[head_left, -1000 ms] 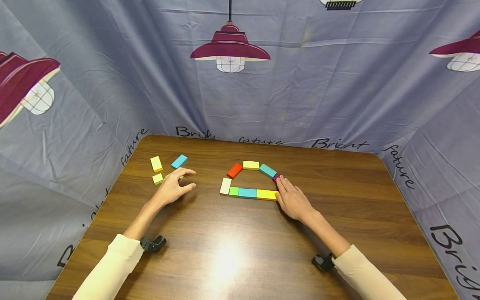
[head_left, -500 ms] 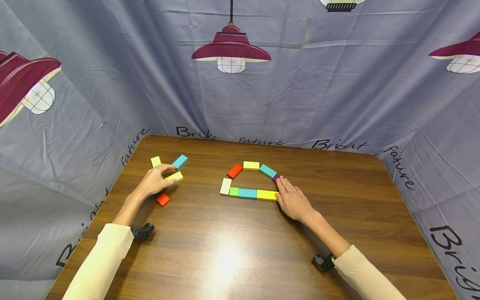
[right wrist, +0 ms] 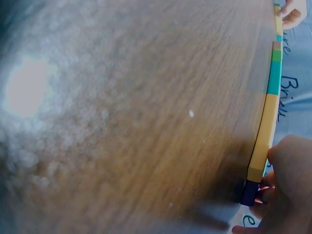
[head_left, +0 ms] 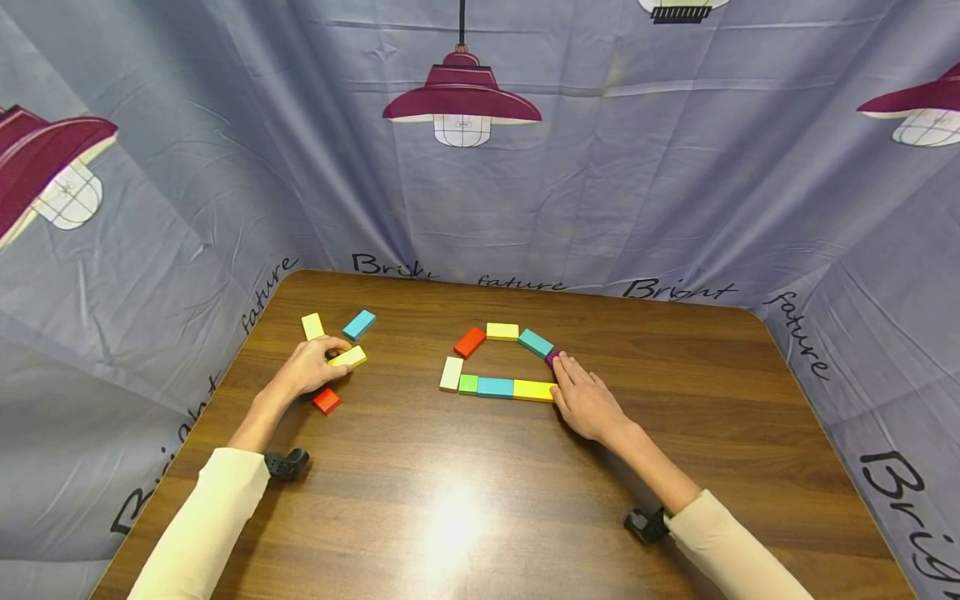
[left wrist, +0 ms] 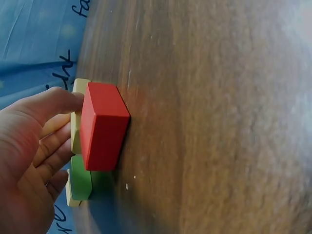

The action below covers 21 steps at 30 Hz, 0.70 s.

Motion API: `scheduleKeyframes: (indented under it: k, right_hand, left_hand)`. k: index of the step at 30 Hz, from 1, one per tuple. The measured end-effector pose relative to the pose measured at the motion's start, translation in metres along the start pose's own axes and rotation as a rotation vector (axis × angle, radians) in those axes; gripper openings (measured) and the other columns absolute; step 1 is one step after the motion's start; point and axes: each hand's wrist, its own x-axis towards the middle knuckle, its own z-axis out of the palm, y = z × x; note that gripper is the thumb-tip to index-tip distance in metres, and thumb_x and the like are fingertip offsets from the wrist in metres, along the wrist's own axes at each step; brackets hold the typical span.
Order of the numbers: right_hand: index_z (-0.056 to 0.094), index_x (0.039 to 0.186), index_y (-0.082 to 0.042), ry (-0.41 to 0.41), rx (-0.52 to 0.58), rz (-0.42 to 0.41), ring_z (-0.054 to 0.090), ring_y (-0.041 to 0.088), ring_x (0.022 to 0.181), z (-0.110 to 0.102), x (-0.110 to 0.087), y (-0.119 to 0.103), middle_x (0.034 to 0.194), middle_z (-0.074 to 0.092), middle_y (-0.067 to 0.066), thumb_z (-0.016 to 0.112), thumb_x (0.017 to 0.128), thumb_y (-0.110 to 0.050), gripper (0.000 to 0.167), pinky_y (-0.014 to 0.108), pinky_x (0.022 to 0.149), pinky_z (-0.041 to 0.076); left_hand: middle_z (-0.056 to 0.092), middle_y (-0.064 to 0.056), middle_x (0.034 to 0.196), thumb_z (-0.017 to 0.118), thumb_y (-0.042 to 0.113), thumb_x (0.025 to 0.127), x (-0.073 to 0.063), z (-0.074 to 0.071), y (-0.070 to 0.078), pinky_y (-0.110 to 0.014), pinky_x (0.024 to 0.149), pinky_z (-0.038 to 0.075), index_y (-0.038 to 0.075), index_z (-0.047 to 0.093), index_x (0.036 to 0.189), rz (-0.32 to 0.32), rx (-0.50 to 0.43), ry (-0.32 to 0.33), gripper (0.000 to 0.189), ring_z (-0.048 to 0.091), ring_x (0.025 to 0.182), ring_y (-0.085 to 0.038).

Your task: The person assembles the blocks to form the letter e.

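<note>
My left hand (head_left: 306, 367) is at the left of the table, thumb and fingers about a pale yellow block (head_left: 349, 357) lying there. In the left wrist view a red block (left wrist: 105, 126) stands in front of that hand, partly covering the yellow one, with a green block (left wrist: 81, 178) beside it. My right hand (head_left: 585, 400) rests with extended fingers at the right end of an outline of coloured blocks. Its fingertips touch the purple block (head_left: 552, 358), mostly covered in the head view, and the thumb meets the end of a bright yellow block (head_left: 534, 390).
The outline also has blue (head_left: 495, 387), green (head_left: 468, 384), cream (head_left: 451, 374), red (head_left: 470, 342), yellow (head_left: 502, 332) and teal (head_left: 536, 342) blocks. Loose blue (head_left: 359, 324) and yellow (head_left: 312, 326) blocks lie beyond my left hand. A printed curtain (head_left: 570, 208) borders the table.
My left hand has drawn back leftward, uncovering the red and pale yellow blocks, and its fingers have closed in at the yellow one. The right hand stays in place.
</note>
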Motion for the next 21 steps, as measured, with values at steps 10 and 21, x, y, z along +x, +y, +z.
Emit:
scheduleKeyframes:
  k: [10, 21]
  right_hand:
    - [0.027, 0.152, 0.009, -0.003, -0.007, -0.002, 0.026, 0.04, 0.144, -0.001, 0.0, 0.0, 0.159, 0.024, 0.025, 0.04, 0.108, -0.027, 0.059, 0.062, 0.111, 0.025]
    - [0.026, 0.153, 0.009, -0.004, -0.001, -0.003, 0.026, 0.041, 0.145, -0.001, 0.0, -0.001, 0.159, 0.023, 0.026, 0.04, 0.108, -0.027, 0.059, 0.062, 0.111, 0.025]
  left_hand:
    - [0.065, -0.011, 0.089, 0.074, 0.009, 0.077, 0.004, 0.007, 0.003, -0.037, 0.072, 0.048, -0.005, 0.07, 0.104, 0.085, 0.014, 0.018, 0.03, 0.06, 0.081, -0.025]
    - [0.065, -0.012, 0.094, 0.075, 0.007, 0.079, -0.001, 0.018, 0.028, -0.036, 0.072, 0.049, -0.006, 0.07, 0.107, 0.081, -0.035, 0.019, 0.031, 0.061, 0.083, -0.024]
